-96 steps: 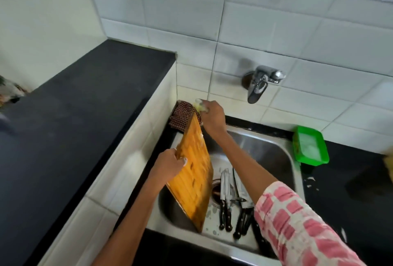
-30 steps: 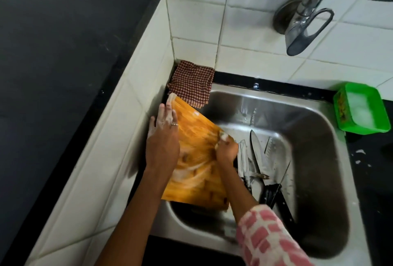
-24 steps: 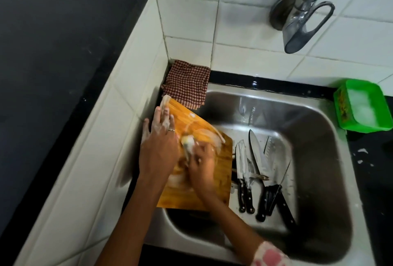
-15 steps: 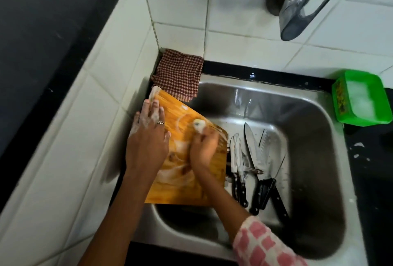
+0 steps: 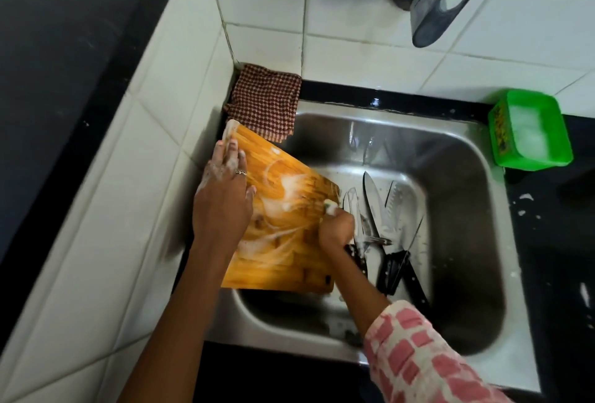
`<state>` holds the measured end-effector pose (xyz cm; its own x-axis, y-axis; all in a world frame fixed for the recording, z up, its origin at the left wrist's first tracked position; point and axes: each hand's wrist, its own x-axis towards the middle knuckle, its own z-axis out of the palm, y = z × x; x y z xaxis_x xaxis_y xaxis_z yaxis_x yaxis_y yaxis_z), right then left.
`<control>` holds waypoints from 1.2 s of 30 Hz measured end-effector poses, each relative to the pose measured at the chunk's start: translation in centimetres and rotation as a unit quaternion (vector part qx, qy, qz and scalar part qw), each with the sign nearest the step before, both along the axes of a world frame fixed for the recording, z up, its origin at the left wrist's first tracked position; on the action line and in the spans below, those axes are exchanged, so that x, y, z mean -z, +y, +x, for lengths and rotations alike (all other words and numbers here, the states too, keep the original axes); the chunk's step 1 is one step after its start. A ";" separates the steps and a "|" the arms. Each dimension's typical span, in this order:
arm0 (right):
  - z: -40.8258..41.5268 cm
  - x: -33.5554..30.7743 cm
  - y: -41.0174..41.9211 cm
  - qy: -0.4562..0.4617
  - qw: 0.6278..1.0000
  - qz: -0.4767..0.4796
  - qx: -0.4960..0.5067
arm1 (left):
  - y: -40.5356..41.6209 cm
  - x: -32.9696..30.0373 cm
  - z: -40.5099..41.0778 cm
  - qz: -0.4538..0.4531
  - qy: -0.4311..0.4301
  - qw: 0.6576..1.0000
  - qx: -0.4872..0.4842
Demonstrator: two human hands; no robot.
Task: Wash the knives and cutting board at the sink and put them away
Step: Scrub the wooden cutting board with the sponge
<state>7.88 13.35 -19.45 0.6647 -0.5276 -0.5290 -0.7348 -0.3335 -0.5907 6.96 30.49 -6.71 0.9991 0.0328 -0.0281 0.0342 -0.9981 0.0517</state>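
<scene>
Blurring scrubber (image 5: 331, 208) in right hand (image 5: 336, 228), knife handles (image 5: 394, 270) overlapping indistinctly

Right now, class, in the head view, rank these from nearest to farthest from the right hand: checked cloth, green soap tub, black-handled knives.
From the right hand:
1. Black-handled knives, right beside it in the basin.
2. Checked red cloth, at the sink's back left corner.
3. Green plastic soap tub, on the counter, far right.

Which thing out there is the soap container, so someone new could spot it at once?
Start at the steel sink and go to its far right corner. There, on the black counter, sits the soap container, a small bright green tub with white foam inside. Nothing else nearby is green; the checked cloth lies at the opposite corner.
</scene>
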 end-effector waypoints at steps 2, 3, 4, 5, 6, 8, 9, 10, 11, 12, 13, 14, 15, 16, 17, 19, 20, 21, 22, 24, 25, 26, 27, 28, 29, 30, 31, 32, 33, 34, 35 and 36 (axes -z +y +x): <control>-2.6 -4.1 3.9 -0.051 0.996 0.027 -0.074 | -0.1 -0.2 0.1 -0.012 0.003 1.000 0.000; -4.8 -6.3 6.0 -0.087 0.988 0.056 -0.116 | 0.0 -0.4 -0.1 -0.022 -0.003 1.000 0.001; -7.0 -8.2 7.4 -0.128 0.975 0.083 -0.160 | 0.0 -0.5 -0.2 -0.033 -0.009 0.999 0.004; -9.0 -9.6 7.8 -0.160 0.962 0.103 -0.195 | 0.1 -0.4 -0.2 -0.042 -0.007 0.999 0.006; -10.1 -9.6 7.3 -0.171 0.955 0.095 -0.224 | 0.2 -0.4 -0.2 -0.056 -0.002 0.998 0.007; -9.2 -7.8 4.3 -0.106 0.968 0.050 -0.222 | 0.3 -0.3 -0.2 -0.088 0.006 0.996 0.009; -7.9 -6.7 2.8 -0.051 0.982 0.026 -0.182 | 0.3 -0.2 -0.2 -0.099 0.006 0.995 0.009; -6.8 -6.0 1.5 -0.014 0.993 0.014 -0.118 | 0.2 0.0 -0.2 -0.106 0.005 0.994 0.008; -6.1 -5.8 1.1 0.007 0.998 0.005 -0.070 | 0.1 0.0 -0.1 -0.110 0.008 0.994 0.007; -5.7 -6.3 1.8 0.004 0.998 0.001 -0.058 | 0.1 0.1 0.0 -0.111 0.011 0.994 0.004; -5.8 -7.5 3.5 -0.020 0.996 0.003 -0.082 | 0.1 0.1 0.1 -0.110 0.015 0.994 0.002; -6.4 -8.8 5.6 -0.062 0.990 0.028 -0.123 | 0.1 0.1 0.2 -0.107 0.016 0.994 0.001; -7.9 -10.3 7.9 -0.114 0.976 0.059 -0.176 | 0.1 0.1 0.3 -0.104 0.018 0.994 0.004; -9.8 -11.7 9.5 -0.163 0.956 0.082 -0.230 | 0.2 0.0 0.3 -0.102 0.019 0.995 0.006; -11.5 -12.5 10.2 -0.193 0.938 0.092 -0.274 | 0.2 -0.1 0.3 -0.103 0.020 0.995 0.006; -12.2 -12.1 8.6 -0.181 0.938 0.095 -0.281 | 0.1 -0.3 0.2 -0.103 0.022 0.994 0.009; -11.4 -11.1 7.0 -0.139 0.952 0.081 -0.261 | 0.0 -0.3 0.2 -0.098 0.023 0.995 0.010; -10.2 -9.9 5.2 -0.088 0.968 0.057 -0.228 | 0.0 -0.4 0.1 -0.093 0.023 0.995 0.010; -8.9 -8.7 3.6 -0.046 0.982 0.031 -0.181 | 0.0 -0.4 0.2 -0.085 0.022 0.996 0.008; -7.0 -7.9 2.9 -0.020 0.991 0.009 -0.134 | -0.3 -0.4 0.1 -0.051 0.023 0.998 0.002; -6.8 -8.4 4.0 -0.043 0.988 0.008 -0.149 | -0.5 -0.3 0.2 -0.027 0.024 0.999 0.001; -7.3 -9.2 5.3 -0.067 0.981 0.022 -0.182 | -0.7 -0.3 0.2 -0.003 0.025 1.000 0.000; -8.5 -9.9 6.3 -0.083 0.972 0.047 -0.215 | -0.9 -0.3 0.1 0.015 0.028 0.999 -0.002; -9.8 -10.4 6.7 -0.086 0.965 0.071 -0.239 | -1.2 -0.4 0.0 0.028 0.033 0.999 -0.001; -10.8 -10.2 6.3 -0.081 0.960 0.082 -0.255 | -1.3 -0.5 -0.1 0.036 0.036 0.999 0.002; -11.1 -9.4 5.1 -0.063 0.960 0.070 -0.263 | -1.4 -0.4 -0.3 0.040 0.036 0.999 0.008; -10.5 -8.2 3.4 -0.036 0.965 0.047 -0.255 | -1.4 -0.5 -0.3 0.043 0.033 0.998 0.016; -9.4 -6.9 1.5 0.001 0.974 0.024 -0.226 | -1.2 -0.4 -0.3 0.049 0.029 0.998 0.022; -7.9 -5.8 -0.4 0.038 0.984 0.012 -0.175 | -1.1 -0.3 -0.3 0.055 0.026 0.998 0.028; -6.3 -5.2 -1.7 0.068 0.990 0.012 -0.123 | -1.0 -0.3 -0.4 0.061 0.024 0.997 0.035; -5.1 -4.7 -2.4 0.079 0.993 0.017 -0.091 | -1.1 -0.3 -0.5 0.065 0.021 0.997 0.043; -4.3 -4.6 -2.1 0.070 0.994 0.018 -0.083 | -1.1 -0.3 -0.6 0.068 0.019 0.996 0.054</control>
